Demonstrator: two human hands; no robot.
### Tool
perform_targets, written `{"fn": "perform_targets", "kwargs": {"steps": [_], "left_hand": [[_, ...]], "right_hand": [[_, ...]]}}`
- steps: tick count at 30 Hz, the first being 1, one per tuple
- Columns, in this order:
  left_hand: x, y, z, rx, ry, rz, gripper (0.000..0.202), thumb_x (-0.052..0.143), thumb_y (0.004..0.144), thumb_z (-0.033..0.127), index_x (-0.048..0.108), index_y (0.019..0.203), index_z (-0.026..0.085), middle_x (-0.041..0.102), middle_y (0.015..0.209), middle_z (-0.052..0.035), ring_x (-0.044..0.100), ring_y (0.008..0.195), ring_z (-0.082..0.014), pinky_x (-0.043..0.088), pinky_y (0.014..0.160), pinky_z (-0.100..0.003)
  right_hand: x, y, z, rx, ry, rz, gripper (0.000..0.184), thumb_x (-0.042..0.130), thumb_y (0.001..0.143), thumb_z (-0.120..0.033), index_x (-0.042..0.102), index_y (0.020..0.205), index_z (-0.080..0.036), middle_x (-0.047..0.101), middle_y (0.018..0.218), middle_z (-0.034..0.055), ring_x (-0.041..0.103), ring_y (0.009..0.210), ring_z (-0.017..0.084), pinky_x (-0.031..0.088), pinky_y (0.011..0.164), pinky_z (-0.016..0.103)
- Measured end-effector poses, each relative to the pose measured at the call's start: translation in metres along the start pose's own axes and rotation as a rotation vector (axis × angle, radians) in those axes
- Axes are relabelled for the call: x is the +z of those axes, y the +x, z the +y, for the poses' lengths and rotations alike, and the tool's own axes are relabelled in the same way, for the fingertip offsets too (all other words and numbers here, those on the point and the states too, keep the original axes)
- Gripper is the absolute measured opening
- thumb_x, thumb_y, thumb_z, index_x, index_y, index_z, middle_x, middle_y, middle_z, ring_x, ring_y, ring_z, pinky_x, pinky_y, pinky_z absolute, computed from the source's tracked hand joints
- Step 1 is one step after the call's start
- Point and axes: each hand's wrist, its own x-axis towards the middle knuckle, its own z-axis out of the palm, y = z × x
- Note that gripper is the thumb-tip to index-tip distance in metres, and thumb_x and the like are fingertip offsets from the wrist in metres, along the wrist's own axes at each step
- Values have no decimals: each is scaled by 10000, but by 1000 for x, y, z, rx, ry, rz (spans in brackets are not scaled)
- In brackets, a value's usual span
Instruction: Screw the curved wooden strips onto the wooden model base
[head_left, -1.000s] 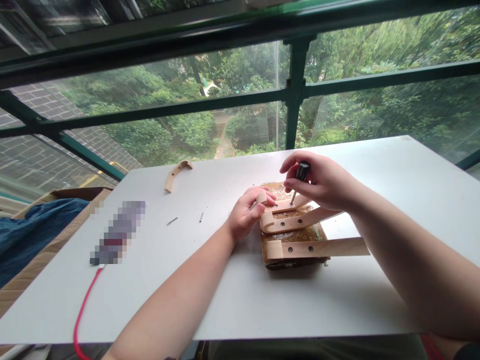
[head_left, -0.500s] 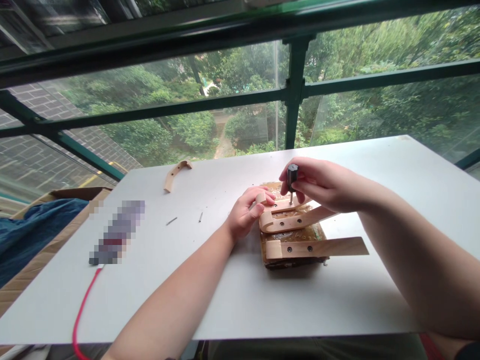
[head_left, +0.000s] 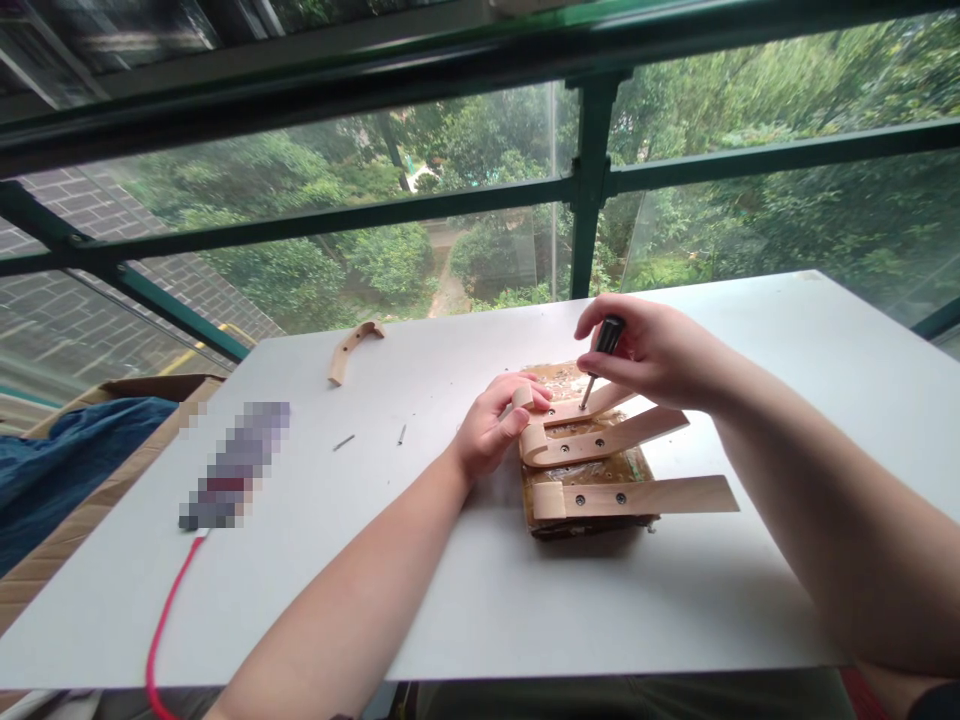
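My right hand [head_left: 652,350] holds a black-handled screwdriver [head_left: 609,336], tilted, its tip at a screw in the farthest wooden hook [head_left: 568,411]. That hook lies on a brown, tape-wrapped block [head_left: 592,466]. Closed around the hook's curved left end is my left hand [head_left: 495,420], resting at the block's edge. Nearer to me on the block, a second wooden hook [head_left: 626,433] and a third wooden hook [head_left: 675,495] each show two dark screws. Their straight ends stick out past the block's right side.
A loose wooden hook [head_left: 346,352] lies near the table's far edge. Two screws [head_left: 343,442] rest left of my left hand. A blurred-out object [head_left: 236,465] with a red cable [head_left: 161,620] is on the left. Beside the white table [head_left: 315,580] stands a cardboard box [head_left: 150,450] with blue cloth.
The screwdriver has gone from nearly upright to leaning right, and my right hand has shifted slightly up and right with its fingers looser. My left hand stays put.
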Motion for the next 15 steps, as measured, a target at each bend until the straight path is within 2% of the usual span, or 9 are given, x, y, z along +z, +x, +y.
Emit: {"fn": "perform_targets", "kwargs": {"steps": [2, 5, 8, 11, 15], "left_hand": [[0, 0, 1, -4, 0, 0, 378, 527, 934, 520, 729, 975, 203, 708, 1152, -114, 535, 1282, -315, 368, 1163, -531], [0, 0, 1, -4, -2, 0, 377, 524, 936, 518, 727, 974, 203, 708, 1148, -113, 540, 1273, -311, 364, 1167, -531], [0, 0, 1, -9, 2, 1, 389, 519, 935, 529, 727, 969, 202, 709, 1146, -116, 547, 1266, -315, 361, 1168, -538], [0, 0, 1, -8, 3, 0, 391, 519, 936, 529, 728, 974, 200, 706, 1153, -117, 544, 1272, -316, 357, 1170, -540], [0, 0, 0, -1, 4, -6, 384, 518, 941, 523, 730, 970, 204, 705, 1150, -114, 542, 1273, -314, 362, 1165, -537]], "right_hand": [[2, 0, 1, 20, 23, 4, 211, 696, 856, -313, 608, 1034, -242, 513, 631, -57, 447, 547, 109, 353, 515, 260], [4, 0, 1, 24, 52, 17, 163, 694, 860, -316, 617, 977, -233, 498, 635, -49, 442, 562, 114, 353, 521, 268], [8, 0, 2, 4, 102, 25, 150, 692, 860, -295, 613, 968, -226, 572, 709, -20, 513, 617, 131, 393, 562, 280], [11, 0, 1, -44, 219, -10, 220, 674, 866, -240, 579, 1064, -234, 645, 817, 3, 609, 719, 161, 456, 642, 296], [9, -3, -3, -70, 252, -84, 277, 653, 870, -197, 554, 1125, -243, 661, 836, 6, 629, 767, 180, 483, 688, 314]]}}
